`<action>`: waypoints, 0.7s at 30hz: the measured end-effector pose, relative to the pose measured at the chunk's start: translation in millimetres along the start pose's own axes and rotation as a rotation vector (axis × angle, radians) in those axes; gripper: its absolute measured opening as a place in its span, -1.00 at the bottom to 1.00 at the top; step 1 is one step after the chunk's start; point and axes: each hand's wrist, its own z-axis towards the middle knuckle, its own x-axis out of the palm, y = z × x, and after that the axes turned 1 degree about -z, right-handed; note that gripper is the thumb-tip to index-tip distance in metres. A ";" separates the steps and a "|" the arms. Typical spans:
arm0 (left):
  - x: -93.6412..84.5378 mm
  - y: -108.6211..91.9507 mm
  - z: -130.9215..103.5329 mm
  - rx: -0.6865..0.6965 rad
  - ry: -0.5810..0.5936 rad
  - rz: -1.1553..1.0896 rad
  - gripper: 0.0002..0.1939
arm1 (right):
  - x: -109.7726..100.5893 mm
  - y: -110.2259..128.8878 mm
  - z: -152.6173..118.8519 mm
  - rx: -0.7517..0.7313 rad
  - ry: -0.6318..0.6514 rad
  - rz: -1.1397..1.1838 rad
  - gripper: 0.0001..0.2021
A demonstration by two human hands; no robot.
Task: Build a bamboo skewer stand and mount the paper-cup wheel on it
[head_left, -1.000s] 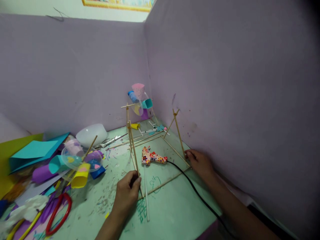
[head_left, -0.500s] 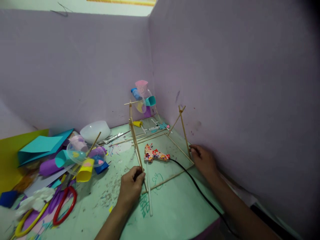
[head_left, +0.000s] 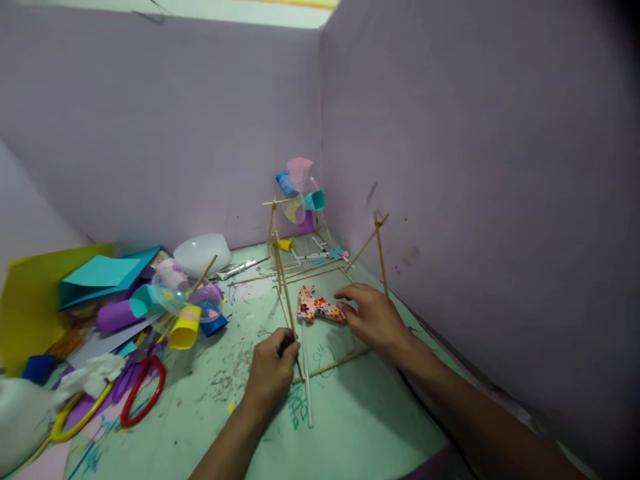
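Note:
Thin wooden sticks [head_left: 287,293] form a frame with two upright ends on the table. My left hand [head_left: 273,367] pinches the near left upright of this frame low down, close to its base. My right hand [head_left: 377,319] is over the frame's right side, fingers apart and bent, at the cord end of a flower-patterned glue gun [head_left: 320,309]. Whether its fingertips touch the gun I cannot tell. The gun lies inside the frame, and a long pale glue stick [head_left: 307,383] extends from it toward me. The right upright [head_left: 381,257] stands without a hand on it.
On the left lie red-handled scissors [head_left: 143,392], coloured paper [head_left: 100,277], a plastic disc with paper tubes [head_left: 173,297] and a white bowl [head_left: 203,253]. A paper-cup decoration [head_left: 300,177] is in the corner. A black cord [head_left: 430,410] passes under my right arm. Purple walls bound the table.
My right hand has left the right upright and moved left to the glue gun's end. My left hand keeps its pinch on the stick. The view has shifted slightly left.

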 end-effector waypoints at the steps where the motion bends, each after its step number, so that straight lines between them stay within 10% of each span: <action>1: 0.2 -0.2 -0.7 0.003 -0.005 0.001 -0.89 | -0.6 6.5 3.7 -0.015 -0.044 0.048 -0.81; 7: 1.8 1.7 -2.6 -0.004 -0.031 0.014 -0.89 | -18.2 94.7 16.0 -0.237 -0.374 0.319 -0.85; 13: 0.0 3.0 -5.6 -0.019 -0.024 -0.023 -0.86 | 28.2 192.3 79.7 -0.658 0.023 -0.194 -0.77; 21: -9.7 1.0 -5.4 -0.044 0.043 -0.082 -0.86 | 104.2 218.5 135.4 -0.792 0.388 -0.663 -0.77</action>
